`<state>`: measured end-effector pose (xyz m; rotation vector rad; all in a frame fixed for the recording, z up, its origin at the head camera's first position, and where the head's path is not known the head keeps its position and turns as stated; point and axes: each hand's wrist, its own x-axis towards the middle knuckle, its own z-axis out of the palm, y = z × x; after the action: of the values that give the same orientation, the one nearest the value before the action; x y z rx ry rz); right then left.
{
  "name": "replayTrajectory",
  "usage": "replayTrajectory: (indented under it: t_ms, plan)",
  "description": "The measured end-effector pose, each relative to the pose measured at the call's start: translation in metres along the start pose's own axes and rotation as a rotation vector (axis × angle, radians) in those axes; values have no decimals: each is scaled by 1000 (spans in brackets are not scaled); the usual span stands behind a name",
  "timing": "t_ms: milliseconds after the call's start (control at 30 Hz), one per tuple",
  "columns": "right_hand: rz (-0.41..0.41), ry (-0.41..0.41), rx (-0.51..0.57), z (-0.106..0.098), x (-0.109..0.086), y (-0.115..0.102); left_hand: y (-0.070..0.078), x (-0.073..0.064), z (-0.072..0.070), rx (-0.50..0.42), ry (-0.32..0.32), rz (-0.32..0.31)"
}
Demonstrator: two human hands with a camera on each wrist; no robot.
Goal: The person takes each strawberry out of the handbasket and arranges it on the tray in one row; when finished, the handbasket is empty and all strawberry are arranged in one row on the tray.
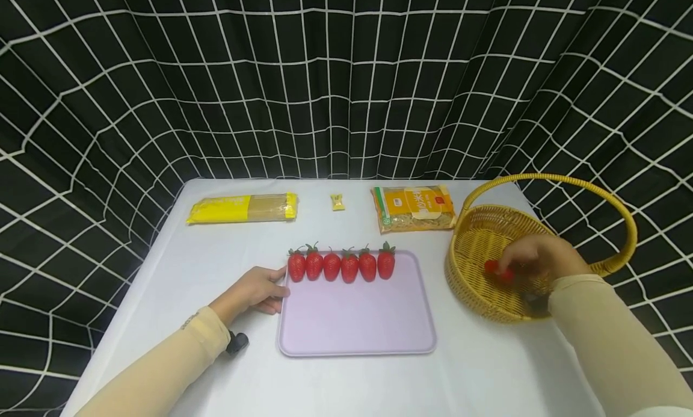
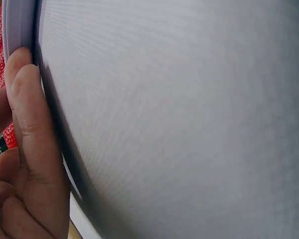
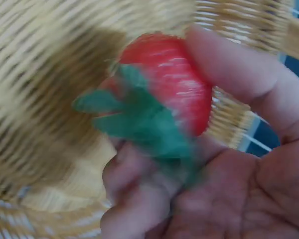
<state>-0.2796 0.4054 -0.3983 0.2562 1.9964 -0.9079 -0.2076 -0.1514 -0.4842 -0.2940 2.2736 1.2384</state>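
Observation:
In the head view my right hand (image 1: 533, 257) is down inside the wicker basket (image 1: 460, 284) on the right. It grips a red strawberry (image 3: 164, 79) with green leaves between thumb and fingers, blurred in the right wrist view. At the left edge of the pale purple tray (image 1: 357, 327), my left hand (image 1: 257, 290) holds the rim, its thumb on one side and fingers (image 2: 35, 124) along the outer side. Several strawberries (image 1: 349, 268) stand in a row along the tray's far edge, leaves pointing away from me.
Toward the back of the white table (image 1: 227, 248) lie a yellow noodle packet (image 1: 243, 208), a small yellow wrapped piece (image 1: 337, 202) and an orange and green food bag (image 1: 414, 208). The basket's tall handle (image 1: 568, 179) arches over its right side. Black gridded curtains (image 1: 346, 80) surround the table.

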Motion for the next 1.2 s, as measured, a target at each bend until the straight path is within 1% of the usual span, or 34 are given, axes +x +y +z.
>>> replayTrajectory:
  t_ms: [67,133,200,267,333,400,467,500,533,567,633,700,767,800,933,1133,1200]
  plan:
    - [-54,-5,14,-2,-6,-6,0,0,-1,0,-3,-4]
    - [-119,-11,53,-3,-13,-14,0,0,-1,-1,-7,-6]
    - [-200,8,77,-2,-21,-24,1,0,-1,-5,-4,-7]
    - [-294,61,78,3,-30,-34,1,1,-1,-9,1,-6]
    - [-375,95,80,12,-35,-44,-1,0,-1,-8,7,-3]
    - [-448,79,108,28,-34,-53,-2,-1,-1,-9,15,-9]
    - [-491,45,124,49,-29,-61,-4,-1,0,-7,17,-10]
    - [-500,42,110,60,-25,-65,-5,-1,0,-4,17,-5]
    - [-501,46,88,72,-21,-70,-5,-1,0,-1,15,0]
    - [-493,68,47,83,-17,-75,-5,-1,0,1,15,4]
    - [-455,150,-76,103,-7,-85,-4,0,0,5,10,15]
    - [-407,255,-201,119,5,-94,-2,0,1,9,8,19]
    - [-356,335,-276,130,19,-100,-1,1,1,6,6,17]
    - [-343,363,-298,134,26,-102,-1,1,2,5,5,15]
    - [-294,449,-320,143,44,-105,0,2,4,-3,1,15]
    - [-247,517,-363,151,58,-105,1,-1,5,-8,2,13]
    - [-243,528,-350,153,60,-104,1,-1,5,0,2,10]
